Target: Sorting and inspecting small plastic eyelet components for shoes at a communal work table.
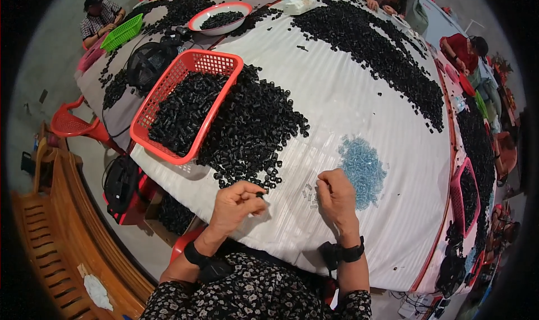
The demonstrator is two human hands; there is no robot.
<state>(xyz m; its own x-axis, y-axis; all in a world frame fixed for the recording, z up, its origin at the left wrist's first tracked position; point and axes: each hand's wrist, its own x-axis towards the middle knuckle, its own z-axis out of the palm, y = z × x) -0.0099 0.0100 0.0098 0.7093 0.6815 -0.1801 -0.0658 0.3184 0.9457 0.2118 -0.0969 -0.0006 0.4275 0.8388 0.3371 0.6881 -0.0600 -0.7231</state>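
Note:
My left hand (236, 206) is closed in a pinch, with a small black plastic piece (260, 195) between its thumb and fingertips. It hovers at the near edge of a heap of small black plastic pieces (261, 120). My right hand (336, 192) is curled shut over the white cloth; whatever its fingers hold is hidden. Beside it on the right lies a pile of small translucent blue pieces (364, 173). Several small clear pieces (307, 193) are scattered on the cloth between my hands.
A red basket (233, 67) of black pieces stands left of the heap. Farther back are a red-rimmed bowl (247, 7), a green basket (124, 32) and a long black heap (373, 50). A pink basket (466, 171) sits at right. Other people work around the table (337, 112).

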